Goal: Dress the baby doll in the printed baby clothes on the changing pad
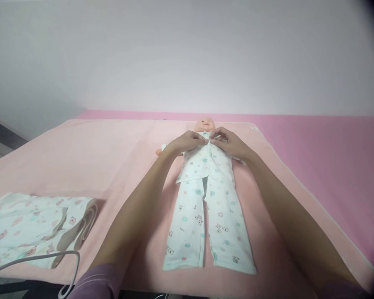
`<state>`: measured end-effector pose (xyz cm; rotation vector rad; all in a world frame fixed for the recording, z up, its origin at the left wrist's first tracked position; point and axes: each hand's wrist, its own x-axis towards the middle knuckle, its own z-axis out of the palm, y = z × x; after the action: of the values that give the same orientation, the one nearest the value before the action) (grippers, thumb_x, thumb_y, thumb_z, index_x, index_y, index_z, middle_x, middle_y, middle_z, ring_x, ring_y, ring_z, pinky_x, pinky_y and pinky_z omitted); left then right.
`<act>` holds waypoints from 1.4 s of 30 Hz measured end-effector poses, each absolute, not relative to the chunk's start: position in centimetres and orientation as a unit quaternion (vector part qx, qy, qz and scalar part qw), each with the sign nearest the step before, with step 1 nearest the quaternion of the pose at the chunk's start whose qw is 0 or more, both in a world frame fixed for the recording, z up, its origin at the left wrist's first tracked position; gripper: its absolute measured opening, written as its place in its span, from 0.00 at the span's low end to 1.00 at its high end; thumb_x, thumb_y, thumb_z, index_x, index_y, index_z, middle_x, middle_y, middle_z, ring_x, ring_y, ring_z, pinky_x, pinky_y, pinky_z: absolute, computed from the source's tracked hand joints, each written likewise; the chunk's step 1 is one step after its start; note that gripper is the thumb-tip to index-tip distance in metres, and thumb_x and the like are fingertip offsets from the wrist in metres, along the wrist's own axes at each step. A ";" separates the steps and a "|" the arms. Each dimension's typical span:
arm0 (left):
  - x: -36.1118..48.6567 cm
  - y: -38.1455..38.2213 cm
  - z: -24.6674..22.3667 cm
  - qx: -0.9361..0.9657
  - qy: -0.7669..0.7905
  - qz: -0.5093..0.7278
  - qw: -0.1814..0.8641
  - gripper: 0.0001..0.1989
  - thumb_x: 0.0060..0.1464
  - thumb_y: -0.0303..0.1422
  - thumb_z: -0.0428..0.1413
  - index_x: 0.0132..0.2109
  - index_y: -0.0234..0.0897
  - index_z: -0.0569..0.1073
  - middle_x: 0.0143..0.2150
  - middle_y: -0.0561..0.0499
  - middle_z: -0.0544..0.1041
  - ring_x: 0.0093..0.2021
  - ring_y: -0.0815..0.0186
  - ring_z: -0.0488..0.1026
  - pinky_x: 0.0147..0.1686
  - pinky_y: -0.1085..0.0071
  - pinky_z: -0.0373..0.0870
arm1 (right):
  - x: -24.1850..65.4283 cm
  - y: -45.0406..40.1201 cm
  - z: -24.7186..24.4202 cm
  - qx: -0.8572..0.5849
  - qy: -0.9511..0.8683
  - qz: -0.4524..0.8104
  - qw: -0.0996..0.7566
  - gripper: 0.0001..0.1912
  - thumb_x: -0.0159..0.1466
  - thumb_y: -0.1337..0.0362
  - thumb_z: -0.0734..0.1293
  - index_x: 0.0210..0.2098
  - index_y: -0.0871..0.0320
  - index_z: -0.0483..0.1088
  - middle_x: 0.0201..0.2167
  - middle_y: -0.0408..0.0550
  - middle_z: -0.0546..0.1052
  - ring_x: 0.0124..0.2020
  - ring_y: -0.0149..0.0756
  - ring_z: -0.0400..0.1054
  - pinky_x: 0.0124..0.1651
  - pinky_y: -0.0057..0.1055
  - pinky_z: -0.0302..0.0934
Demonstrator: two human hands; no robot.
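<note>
A baby doll (205,123) lies on its back, head away from me, dressed in a white printed top (199,166) and matching trousers (187,224). My left hand (190,140) and my right hand (226,140) meet at the upper front opening of the top, just below the doll's chin. The fingers of both are pinched on the edges of the cloth there. Any fastener between the fingertips is too small to make out. One doll hand (158,152) shows beyond the left sleeve. The trousers lie flat with the legs slightly apart.
Pink cloth (118,166) covers the surface under the doll. Folded printed fabric (28,228) lies at the left, with a pale cable (50,254) crossing its near edge. A brighter pink surface (324,174) extends to the right, and a pale wall (187,58) stands behind.
</note>
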<state>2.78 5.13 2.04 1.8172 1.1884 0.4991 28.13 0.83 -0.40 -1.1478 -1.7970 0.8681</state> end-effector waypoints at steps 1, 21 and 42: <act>2.9 5.1 2.0 0.730 0.481 0.203 0.441 0.19 0.62 0.51 0.72 0.36 0.41 0.82 0.29 0.51 0.69 0.27 0.66 0.64 0.30 0.66 0.56 | 28.2 0.8 -0.4 -0.456 -0.707 0.349 0.413 0.15 0.70 0.51 0.77 0.51 0.52 0.79 0.52 0.50 0.84 0.43 0.38 0.74 0.48 0.38 0.73; 4.2 4.4 1.3 0.699 0.489 0.271 0.446 0.22 0.60 0.39 0.72 0.25 0.39 0.72 0.25 0.53 0.62 0.26 0.69 0.56 0.35 0.63 0.53 | 26.1 -1.3 -2.1 -0.500 -0.621 0.285 0.532 0.11 0.64 0.57 0.82 0.46 0.51 0.88 0.43 0.49 0.91 0.51 0.48 0.87 0.61 0.45 0.79; 5.0 3.3 1.0 0.673 0.473 0.301 0.482 0.36 0.62 0.43 0.73 0.23 0.41 0.54 0.23 0.57 0.51 0.24 0.74 0.47 0.30 0.66 0.42 | 27.5 -0.5 -2.2 -0.534 -0.668 0.289 0.429 0.20 0.67 0.47 0.80 0.50 0.53 0.81 0.44 0.50 0.82 0.42 0.40 0.72 0.50 0.40 0.71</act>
<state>5.04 3.31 1.02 1.6400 1.1534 0.7341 27.55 -0.46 -2.20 -1.3342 -1.6688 0.7218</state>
